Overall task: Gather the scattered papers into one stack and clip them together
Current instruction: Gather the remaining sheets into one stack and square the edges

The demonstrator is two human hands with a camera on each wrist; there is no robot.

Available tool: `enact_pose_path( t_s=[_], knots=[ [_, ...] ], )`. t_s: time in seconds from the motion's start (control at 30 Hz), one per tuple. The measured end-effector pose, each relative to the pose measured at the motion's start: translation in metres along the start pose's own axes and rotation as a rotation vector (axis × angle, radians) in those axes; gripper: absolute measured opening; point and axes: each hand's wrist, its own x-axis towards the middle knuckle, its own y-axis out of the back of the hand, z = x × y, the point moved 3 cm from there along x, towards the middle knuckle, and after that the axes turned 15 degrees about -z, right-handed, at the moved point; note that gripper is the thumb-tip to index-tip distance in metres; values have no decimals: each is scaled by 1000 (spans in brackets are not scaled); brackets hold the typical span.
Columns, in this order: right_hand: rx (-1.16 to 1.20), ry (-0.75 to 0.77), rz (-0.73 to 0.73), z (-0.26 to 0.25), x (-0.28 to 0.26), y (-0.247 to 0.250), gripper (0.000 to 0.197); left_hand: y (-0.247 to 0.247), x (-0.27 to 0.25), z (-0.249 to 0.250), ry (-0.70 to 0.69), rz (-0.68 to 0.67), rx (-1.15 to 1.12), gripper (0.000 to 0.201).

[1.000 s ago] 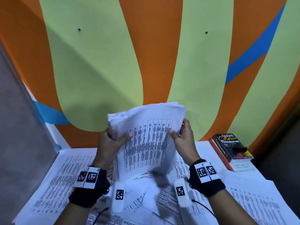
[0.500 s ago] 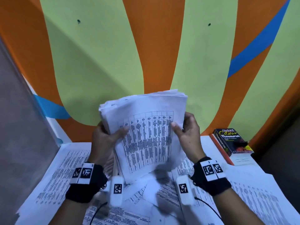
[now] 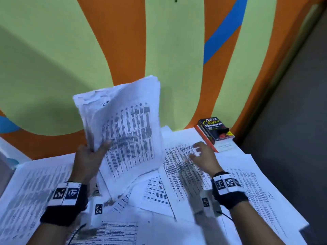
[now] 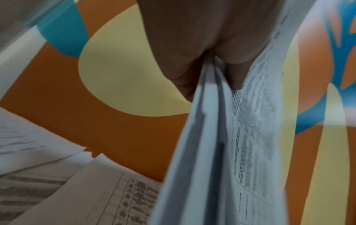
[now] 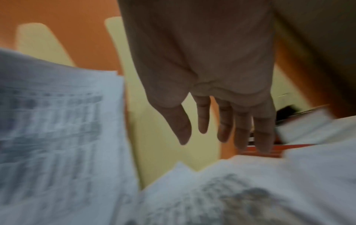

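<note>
My left hand (image 3: 92,156) grips a stack of printed papers (image 3: 127,131) at its left edge and holds it upright and tilted above the table. In the left wrist view the thumb and fingers (image 4: 237,79) pinch the stack of papers (image 4: 221,152). My right hand (image 3: 200,152) hovers open, fingers spread, just over a loose printed sheet (image 3: 178,170) lying right of the stack. The right wrist view shows its straight fingers (image 5: 223,124) holding nothing. Several more loose sheets (image 3: 35,191) are scattered over the table. A black binder clip (image 3: 223,130) sits on a book.
A black Oxford thesaurus (image 3: 215,129) lies on a red book at the table's far right corner. A painted orange, green and blue wall (image 3: 123,41) stands directly behind the table. A grey surface (image 3: 292,121) lies to the right.
My right hand has let go of the stack and dropped to the right, over a loose sheet. The left hand alone now holds the stack, which has tilted left.
</note>
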Motion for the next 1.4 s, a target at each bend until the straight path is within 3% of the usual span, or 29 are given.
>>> enact_pose_path(
  t_s=[0.1,0.17,0.3,0.47,0.57,0.73,0.87,1.0,1.1,1.27,1.4],
  knots=[
    [-21,-289,121,71,-27,45,47,2,0,3,-30,62,8,43],
    [-114,-526,197,107,-53,68,55,2,-2,3,-41,75,18,55],
    [-236,-833,161,148,-88,82,95,-8,-5,4,-65,55,52,57],
    [-213,-882,124,176,-81,82,121,-27,-3,8,-78,20,36,60],
    [-206,-846,101,178,-74,81,116,-35,-2,9,-96,-13,31,61],
    [-327,-925,195,175,-81,90,121,-38,-4,10,-109,-14,33,51],
    [-226,-864,183,182,-80,103,113,-37,-4,13,-111,-22,20,46],
    [-124,-645,307,177,-83,107,49,-38,-2,11,-108,-7,28,47],
    [-128,-495,402,167,-92,111,25,-37,-1,10,-81,4,45,48],
    [-80,-231,372,127,-109,135,15,-35,2,7,-84,27,28,43],
    [280,-24,427,84,-120,165,11,-29,4,5,-74,55,58,48]
  ],
)
